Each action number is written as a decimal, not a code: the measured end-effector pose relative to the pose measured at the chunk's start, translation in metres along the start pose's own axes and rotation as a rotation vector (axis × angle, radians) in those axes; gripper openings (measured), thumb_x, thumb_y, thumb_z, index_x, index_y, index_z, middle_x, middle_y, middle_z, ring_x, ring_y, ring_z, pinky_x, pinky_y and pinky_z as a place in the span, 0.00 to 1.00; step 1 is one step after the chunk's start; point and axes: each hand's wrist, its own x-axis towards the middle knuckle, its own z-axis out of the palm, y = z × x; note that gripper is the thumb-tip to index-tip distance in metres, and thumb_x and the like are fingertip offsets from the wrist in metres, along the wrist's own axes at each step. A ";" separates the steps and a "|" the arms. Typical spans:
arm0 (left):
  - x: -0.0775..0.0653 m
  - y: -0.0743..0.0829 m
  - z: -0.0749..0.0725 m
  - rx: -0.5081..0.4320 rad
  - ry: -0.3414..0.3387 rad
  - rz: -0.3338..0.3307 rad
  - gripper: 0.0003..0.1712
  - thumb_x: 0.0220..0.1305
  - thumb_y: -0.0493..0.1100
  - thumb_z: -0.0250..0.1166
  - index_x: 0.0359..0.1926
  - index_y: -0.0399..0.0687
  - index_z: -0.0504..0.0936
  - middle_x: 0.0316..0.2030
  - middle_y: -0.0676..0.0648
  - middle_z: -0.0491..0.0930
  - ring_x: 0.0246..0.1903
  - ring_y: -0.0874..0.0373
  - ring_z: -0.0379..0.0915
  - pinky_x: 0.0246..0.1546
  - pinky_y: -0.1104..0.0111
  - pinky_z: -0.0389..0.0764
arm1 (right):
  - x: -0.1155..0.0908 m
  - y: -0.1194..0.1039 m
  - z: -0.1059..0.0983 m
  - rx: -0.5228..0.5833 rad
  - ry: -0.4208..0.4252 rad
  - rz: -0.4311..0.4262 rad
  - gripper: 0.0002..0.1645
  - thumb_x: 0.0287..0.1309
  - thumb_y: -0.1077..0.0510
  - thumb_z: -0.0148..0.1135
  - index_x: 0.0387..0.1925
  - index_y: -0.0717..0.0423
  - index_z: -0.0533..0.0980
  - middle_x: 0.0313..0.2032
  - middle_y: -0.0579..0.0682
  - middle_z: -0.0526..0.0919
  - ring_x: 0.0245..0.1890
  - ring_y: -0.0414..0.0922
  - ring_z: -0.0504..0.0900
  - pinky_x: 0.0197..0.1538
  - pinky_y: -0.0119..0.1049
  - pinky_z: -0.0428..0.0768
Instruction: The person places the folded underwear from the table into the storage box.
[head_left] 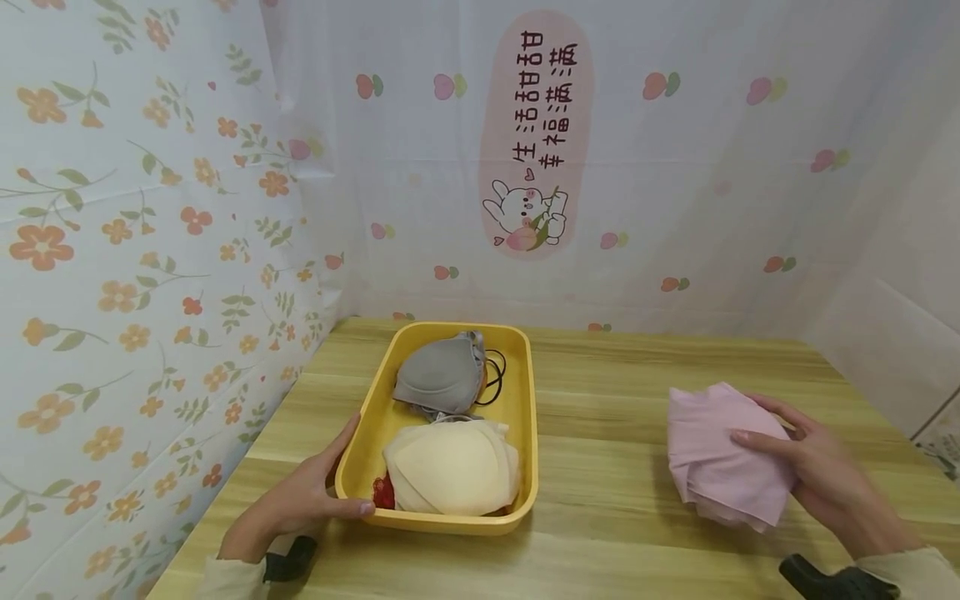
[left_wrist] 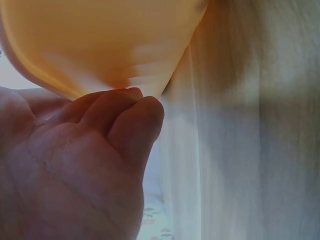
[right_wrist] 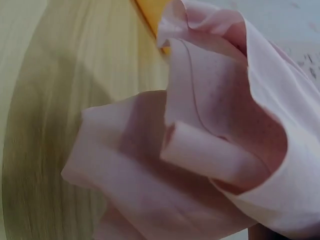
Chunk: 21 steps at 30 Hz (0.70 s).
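Observation:
On the left, my left hand (head_left: pixel 311 492) grips the near left corner of a yellow plastic box (head_left: pixel 435 523), thumb on the rim and fingers along the outside wall. Its fingers (left_wrist: pixel 132 117) show against the box wall in the left wrist view. Over the table's right side, my right hand (head_left: pixel 817 471) holds a folded pink bra (head_left: pixel 723 454), thumb on top and the other fingers mostly hidden behind it. The right wrist view shows the bra's loose folds and dotted lining (right_wrist: pixel 225 100). Inside the box are a grey bra (head_left: pixel 442 375) and a cream bra (head_left: pixel 453 467).
A bit of red lace (head_left: pixel 383 492) and a black cord (head_left: pixel 497 377) also lie in the box. The box stands on a wood-grain table (head_left: pixel 600 467). A flowered curtain (head_left: pixel 150 292) borders the left, and a printed sheet (head_left: pixel 645 192) hangs behind.

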 end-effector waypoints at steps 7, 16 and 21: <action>-0.001 0.001 -0.001 0.013 -0.001 -0.039 0.71 0.54 0.49 0.76 0.81 0.47 0.32 0.79 0.29 0.42 0.69 0.37 0.60 0.53 0.81 0.73 | 0.006 -0.006 0.024 -0.025 -0.001 0.069 0.26 0.68 0.63 0.60 0.56 0.26 0.72 0.45 0.30 0.81 0.39 0.37 0.83 0.40 0.35 0.83; 0.000 0.000 0.000 -0.020 -0.014 -0.029 0.71 0.53 0.47 0.76 0.81 0.47 0.31 0.78 0.29 0.41 0.68 0.37 0.60 0.52 0.81 0.74 | 0.012 -0.017 0.046 -0.039 -0.014 0.070 0.26 0.68 0.61 0.62 0.59 0.29 0.70 0.47 0.30 0.79 0.41 0.36 0.82 0.42 0.35 0.83; 0.000 0.003 -0.001 0.003 -0.006 -0.032 0.71 0.53 0.48 0.76 0.81 0.46 0.31 0.78 0.28 0.42 0.69 0.37 0.60 0.52 0.82 0.73 | 0.013 -0.020 0.057 -0.051 -0.002 0.074 0.27 0.66 0.60 0.64 0.61 0.31 0.69 0.47 0.30 0.78 0.43 0.36 0.82 0.43 0.35 0.83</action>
